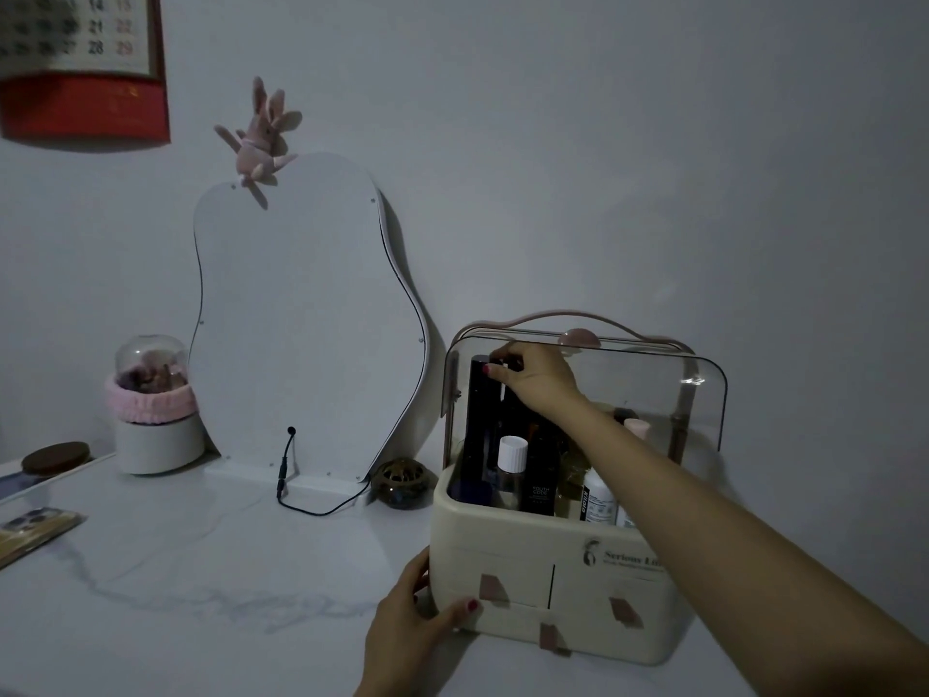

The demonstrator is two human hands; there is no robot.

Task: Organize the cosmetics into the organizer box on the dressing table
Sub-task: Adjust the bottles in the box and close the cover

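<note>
A cream organizer box (507,555) with drawers and a raised clear lid (668,389) stands on the white dressing table (211,570) at right. Several bottles stand inside it, among them a tall black bottle (477,425), a clear bottle with a white cap (512,470) and a dark bottle (542,475). My right hand (533,377) reaches under the lid and pinches the top of a dark bottle beside the tall black one. My left hand (417,621) holds the box's lower left corner, thumb on the front.
A curvy white mirror (301,324) leans on the wall, a black cable (286,475) at its foot. A dark round ornament (402,482) sits beside the box. At left stand a white jar with a pink band (153,420) and flat items (35,530).
</note>
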